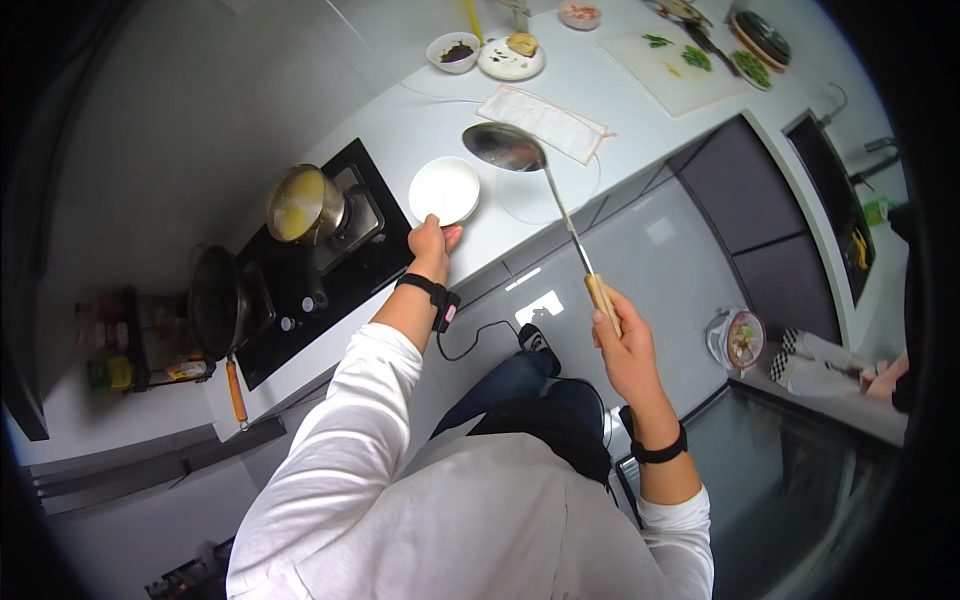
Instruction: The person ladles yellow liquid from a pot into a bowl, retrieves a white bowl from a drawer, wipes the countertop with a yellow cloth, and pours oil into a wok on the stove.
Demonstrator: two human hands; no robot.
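Observation:
My left hand (435,241) holds the near rim of a white bowl (444,190) at the counter, just right of the stove. My right hand (624,337) grips the wooden handle of a metal ladle (504,146), whose head hangs over the counter to the right of the bowl. Beneath the ladle lies a clear round lid or plate (540,196). A folded white cloth (546,120) rests behind it. On the stove's back burner stands a saucepan (306,204) with yellowish contents that look steamy.
A black wok (217,304) with a wooden handle sits at the stove's (341,281) left. Farther back are a bowl of dark food (454,54), a white plate (512,61) and a cutting board (670,71) with chopped greens. A bin (736,339) stands on the floor; another person's hands (885,376) show at right.

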